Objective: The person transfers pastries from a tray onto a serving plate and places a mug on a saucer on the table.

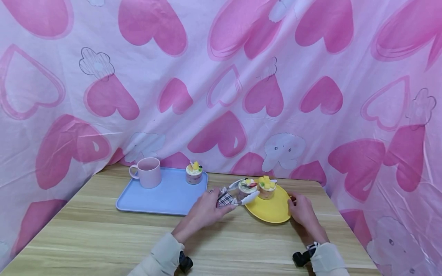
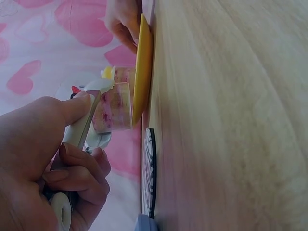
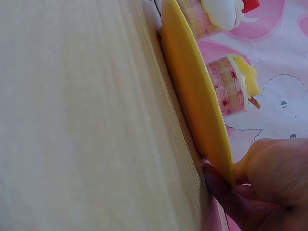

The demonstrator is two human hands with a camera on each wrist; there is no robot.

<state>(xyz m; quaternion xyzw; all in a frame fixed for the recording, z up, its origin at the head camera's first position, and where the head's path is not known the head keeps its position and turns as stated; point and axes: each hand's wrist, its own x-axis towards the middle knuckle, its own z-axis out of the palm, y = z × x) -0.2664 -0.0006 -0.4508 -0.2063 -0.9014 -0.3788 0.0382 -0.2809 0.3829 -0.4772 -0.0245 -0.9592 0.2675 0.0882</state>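
My left hand [image 1: 207, 207] grips white tongs [image 1: 246, 198], whose arms close around a fruit-topped dessert cup [image 1: 248, 187] at the left rim of a yellow plate [image 1: 272, 211]. In the left wrist view the fingers [image 2: 79, 171] curl round the tongs [image 2: 79, 130], and the cup [image 2: 113, 108] stands against the plate [image 2: 144, 62]. A second dessert cup [image 1: 266, 188] stands on the plate. My right hand [image 1: 301, 210] pinches the plate's right rim. The right wrist view shows its fingers [image 3: 226, 192] on the plate's edge [image 3: 202, 96], with the cup [image 3: 231, 86] beyond.
A blue tray [image 1: 165, 197] lies at the left and carries a pink mug [image 1: 148, 172] and a third dessert cup [image 1: 194, 173]. A checked mat [image 1: 225, 199] lies between tray and plate. The wooden table [image 1: 103, 237] is backed by a pink heart-patterned cloth.
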